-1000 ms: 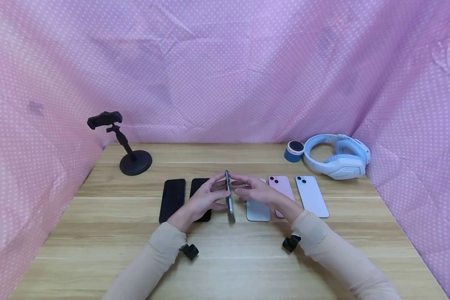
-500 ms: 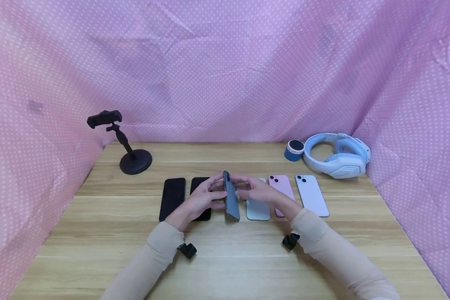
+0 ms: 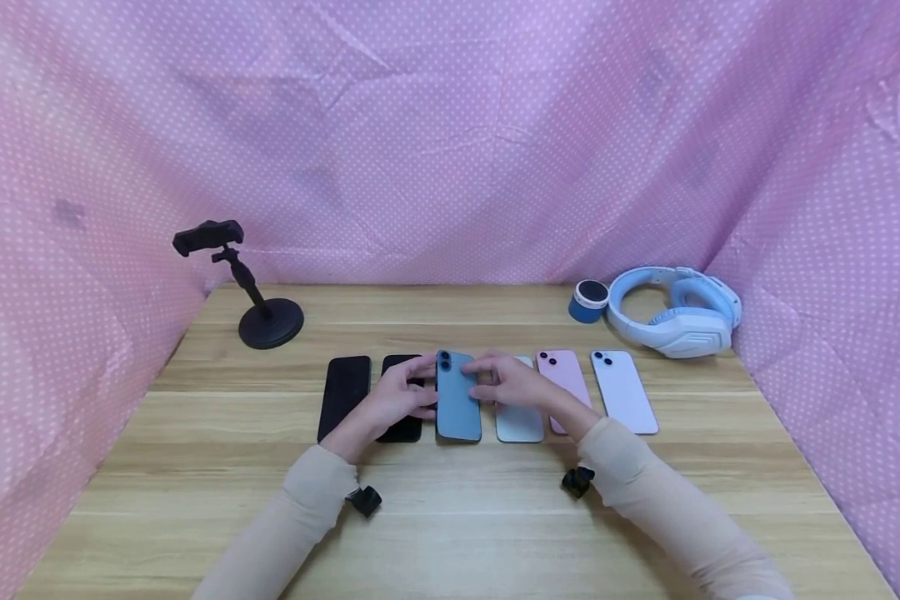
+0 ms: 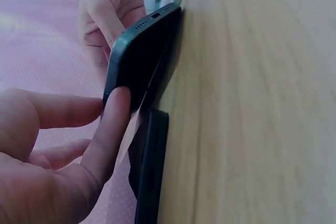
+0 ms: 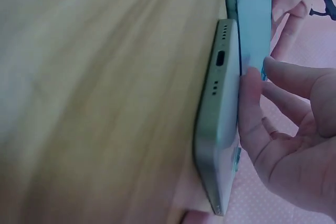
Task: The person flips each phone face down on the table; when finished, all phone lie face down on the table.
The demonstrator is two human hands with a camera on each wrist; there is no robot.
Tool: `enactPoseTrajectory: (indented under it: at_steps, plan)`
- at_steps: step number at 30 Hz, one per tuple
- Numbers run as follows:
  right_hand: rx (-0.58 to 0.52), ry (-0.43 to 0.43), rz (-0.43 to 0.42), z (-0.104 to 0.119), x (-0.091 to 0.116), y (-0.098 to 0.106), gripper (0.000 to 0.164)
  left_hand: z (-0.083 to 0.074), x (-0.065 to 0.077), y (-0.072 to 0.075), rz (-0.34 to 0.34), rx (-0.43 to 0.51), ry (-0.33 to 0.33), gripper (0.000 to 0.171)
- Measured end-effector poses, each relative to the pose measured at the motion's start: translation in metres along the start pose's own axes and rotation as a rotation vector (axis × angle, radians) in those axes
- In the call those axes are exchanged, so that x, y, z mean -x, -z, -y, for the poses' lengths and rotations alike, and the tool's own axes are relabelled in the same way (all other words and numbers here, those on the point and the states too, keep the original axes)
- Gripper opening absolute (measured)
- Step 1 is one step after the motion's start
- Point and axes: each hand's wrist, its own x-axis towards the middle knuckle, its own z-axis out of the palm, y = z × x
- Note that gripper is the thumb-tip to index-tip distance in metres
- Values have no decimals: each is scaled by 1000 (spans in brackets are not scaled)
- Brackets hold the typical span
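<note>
Pointing top forward lengthwise, blue phone (image 3: 459,412) has left grip (image 3: 396,395) pinching, right grip (image 3: 519,382) loose.

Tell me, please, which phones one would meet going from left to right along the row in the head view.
Leftmost black phone → second black phone, partly covered by the left hand → blue phone → pale phone → pink phone → white phone.

Left grip (image 4: 52,187) pinches tilted phone (image 4: 139,61) near wooden tabletop (image 4: 252,103).
</note>
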Motion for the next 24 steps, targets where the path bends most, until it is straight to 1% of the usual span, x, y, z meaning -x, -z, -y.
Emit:
enactPoseTrajectory:
  at_steps: [3, 7, 11, 14, 19, 24]
  plan:
    - [53, -24, -11, -2, 0, 0, 45, 1, 1, 1, -19, -38, 0, 66]
    - [72, -44, -15, -4, -1, 1, 48, 1, 1, 2, -46, -92, 0, 64]
    - [116, -33, -12, -5, -5, 1, 52, 1, 0, 3, -47, -159, -25, 61]
    - [131, -43, -16, -5, -7, 1, 53, 0, -1, 3, -48, -192, -32, 59]
    - [148, -76, -31, -3, -8, 0, 54, 1, -1, 2, -60, -193, -14, 57]
    - [149, -96, -32, 0, -8, -2, 55, 5, -3, 2, -91, -174, -9, 54]
